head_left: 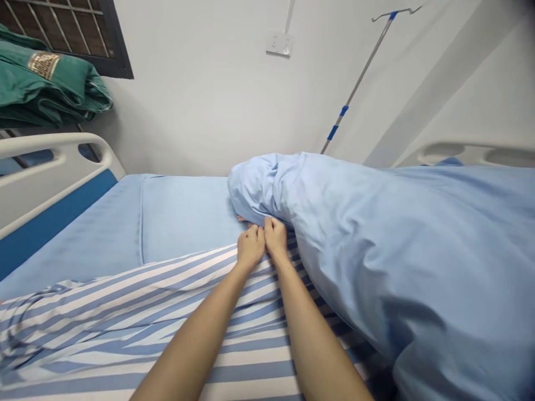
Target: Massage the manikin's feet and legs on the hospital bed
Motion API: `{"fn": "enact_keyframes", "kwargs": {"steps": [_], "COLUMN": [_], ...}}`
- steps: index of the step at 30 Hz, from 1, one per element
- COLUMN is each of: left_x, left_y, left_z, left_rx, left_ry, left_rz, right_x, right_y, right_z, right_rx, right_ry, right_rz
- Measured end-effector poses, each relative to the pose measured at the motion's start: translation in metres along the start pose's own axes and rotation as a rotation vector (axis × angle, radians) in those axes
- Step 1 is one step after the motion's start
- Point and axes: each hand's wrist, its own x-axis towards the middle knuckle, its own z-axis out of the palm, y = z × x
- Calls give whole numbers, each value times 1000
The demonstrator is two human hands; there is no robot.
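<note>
Both of my hands are together at the far edge of a blue-and-white striped cloth (pixel 137 312), where it meets the blue quilt (pixel 376 234). My left hand (pixel 251 245) is closed with its knuckles up, and its fingers seem to pinch the striped cloth. Touching it on the right, my right hand (pixel 276 236) is also closed, at the cloth's edge just under the quilt's fold. The fingertips of both are hidden. A small skin-toned or orange patch shows under the quilt just beyond my hands; I cannot make out what it is.
A light blue sheet (pixel 188 217) covers the bed. Bed end boards stand at the left (pixel 50 178) and right (pixel 468 153). A folded green cloth (pixel 50 89) hangs at upper left. An IV pole (pixel 361 75) leans across the view by the wall, near a socket (pixel 280 44).
</note>
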Motion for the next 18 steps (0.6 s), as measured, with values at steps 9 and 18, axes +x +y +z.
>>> {"fn": "enact_keyframes", "kwargs": {"steps": [9,18], "left_x": [-5,-22], "left_y": [-2,-55], "left_z": [-2,-69], "left_rx": [85,-38], "left_ry": [-100,-163], "left_rz": [13,-29], "right_x": [-1,-2], "right_y": [0,14], "right_z": [-8,2], "right_rx": [-239,-321], "right_ry": [67,-4], "right_rz": [-7,70]}}
